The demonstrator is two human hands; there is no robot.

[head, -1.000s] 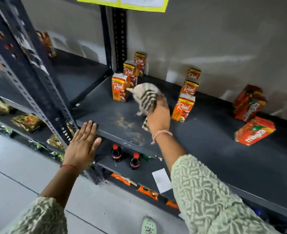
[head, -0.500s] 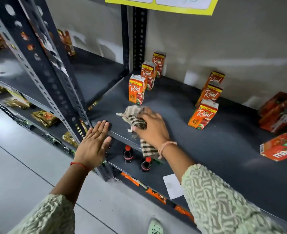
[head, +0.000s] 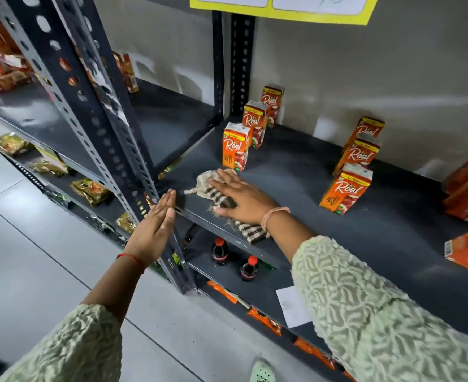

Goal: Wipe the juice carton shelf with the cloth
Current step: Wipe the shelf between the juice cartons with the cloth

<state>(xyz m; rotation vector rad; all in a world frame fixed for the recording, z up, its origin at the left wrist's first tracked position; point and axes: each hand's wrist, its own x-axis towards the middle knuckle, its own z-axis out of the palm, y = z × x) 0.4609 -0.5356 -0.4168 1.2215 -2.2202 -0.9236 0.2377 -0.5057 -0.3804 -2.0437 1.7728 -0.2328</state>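
My right hand (head: 244, 198) lies flat on a striped beige-and-dark cloth (head: 213, 190), pressing it onto the dark grey shelf (head: 296, 188) near its front left corner. One end of the cloth hangs over the shelf's front edge. A small pile of brownish dust sits by my thumb at the edge. My left hand (head: 153, 230) is held cupped, fingers together and empty, just below the front edge beside the upright post. Orange Real juice cartons stand in a left row (head: 235, 146) and a right row (head: 346, 188).
A perforated metal upright (head: 89, 106) rises at the left of the shelf. Red-orange boxes (head: 467, 186) lie at the far right. Two cola bottles (head: 219, 250) stand on the shelf below, with snack packets and a paper slip. Grey floor lies at lower left.
My right hand has dragged the cloth from the back of the shelf forward to the front left edge, sweeping dust along. My left hand has turned from flat on the edge to cupped below it.
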